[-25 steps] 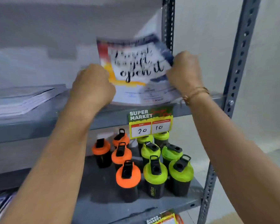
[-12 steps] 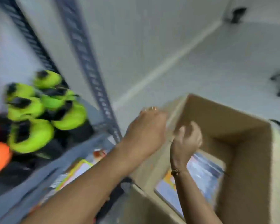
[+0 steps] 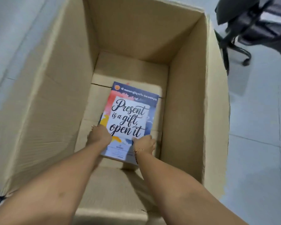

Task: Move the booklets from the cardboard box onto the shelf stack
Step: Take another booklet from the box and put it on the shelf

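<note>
Left of centre in the frame, the left hand (image 3: pixel 99 136) curls over the lower left edge of the booklet (image 3: pixel 130 118), fingers closed on it. The booklet lies flat on the floor of the cardboard box (image 3: pixel 193 101), long axis running up the frame, just ahead of both hands. At its lower right edge the right hand (image 3: pixel 144 143) pinches it likewise. High box walls hem the lift; an office chair (image 3: pixel 250 21) stands upper right.
</note>
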Available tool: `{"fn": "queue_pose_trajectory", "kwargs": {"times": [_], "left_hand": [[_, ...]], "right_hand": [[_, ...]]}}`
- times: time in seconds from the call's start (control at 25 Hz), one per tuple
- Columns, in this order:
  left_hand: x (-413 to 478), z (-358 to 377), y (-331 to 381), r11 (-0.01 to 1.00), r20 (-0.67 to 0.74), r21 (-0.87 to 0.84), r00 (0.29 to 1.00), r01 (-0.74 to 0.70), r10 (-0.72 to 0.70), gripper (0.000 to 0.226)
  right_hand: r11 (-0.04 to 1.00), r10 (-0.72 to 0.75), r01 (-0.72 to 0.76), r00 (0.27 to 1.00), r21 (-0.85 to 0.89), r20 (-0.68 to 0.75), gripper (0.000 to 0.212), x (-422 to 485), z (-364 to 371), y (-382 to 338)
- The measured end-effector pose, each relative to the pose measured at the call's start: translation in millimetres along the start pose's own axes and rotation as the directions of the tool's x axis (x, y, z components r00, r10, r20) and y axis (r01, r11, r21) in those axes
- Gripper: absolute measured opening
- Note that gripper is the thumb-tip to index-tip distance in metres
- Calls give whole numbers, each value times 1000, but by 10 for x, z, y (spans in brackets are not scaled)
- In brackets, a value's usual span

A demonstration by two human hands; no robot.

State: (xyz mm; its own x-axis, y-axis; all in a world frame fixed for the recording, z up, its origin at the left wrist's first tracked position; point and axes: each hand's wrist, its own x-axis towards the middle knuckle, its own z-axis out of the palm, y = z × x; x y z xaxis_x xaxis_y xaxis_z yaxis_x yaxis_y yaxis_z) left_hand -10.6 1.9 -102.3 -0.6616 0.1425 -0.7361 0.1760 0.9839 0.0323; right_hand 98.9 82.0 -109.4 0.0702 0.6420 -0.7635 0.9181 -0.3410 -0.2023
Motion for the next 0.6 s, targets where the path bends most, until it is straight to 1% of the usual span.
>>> {"fn": "queue_pose_trajectory", "kwargs": {"times": [0.08, 0.16, 0.24, 0.32, 0.36, 0.44, 0.6], "left_hand": [[10, 16, 101, 999, -33, -39, 999, -8, 7, 31], [-70, -8, 248, 996, -42, -89, 999, -19, 16, 29], [-130, -19, 274, 993, -81, -117, 997, -4, -5, 41], [-47, -15, 173, 989, -110, -120, 988, 91, -105, 59], [29, -13, 109, 980, -111, -143, 982, 138, -154, 63], [86, 43, 8, 972, -82, -163, 980, 168, -183, 59], [-38, 34, 12, 976, -86, -166, 984, 140, -156, 39]], "right_hand": [[999, -11, 13, 999, 45, -49, 56, -20, 19, 0], [998, -8, 14, 995, 59, -95, 42, -82, 18, -48], [998, -13, 18, 996, 52, -87, 37, -135, 14, -48], [999, -16, 20, 998, 51, -67, 36, -111, 21, -35], [999, -14, 17, 997, 49, -75, 35, -79, 39, -34], [999, -17, 22, 995, 45, -97, 34, -48, 73, -32], [998, 13, -4, 989, 58, -146, 33, -120, 97, -49]]}}
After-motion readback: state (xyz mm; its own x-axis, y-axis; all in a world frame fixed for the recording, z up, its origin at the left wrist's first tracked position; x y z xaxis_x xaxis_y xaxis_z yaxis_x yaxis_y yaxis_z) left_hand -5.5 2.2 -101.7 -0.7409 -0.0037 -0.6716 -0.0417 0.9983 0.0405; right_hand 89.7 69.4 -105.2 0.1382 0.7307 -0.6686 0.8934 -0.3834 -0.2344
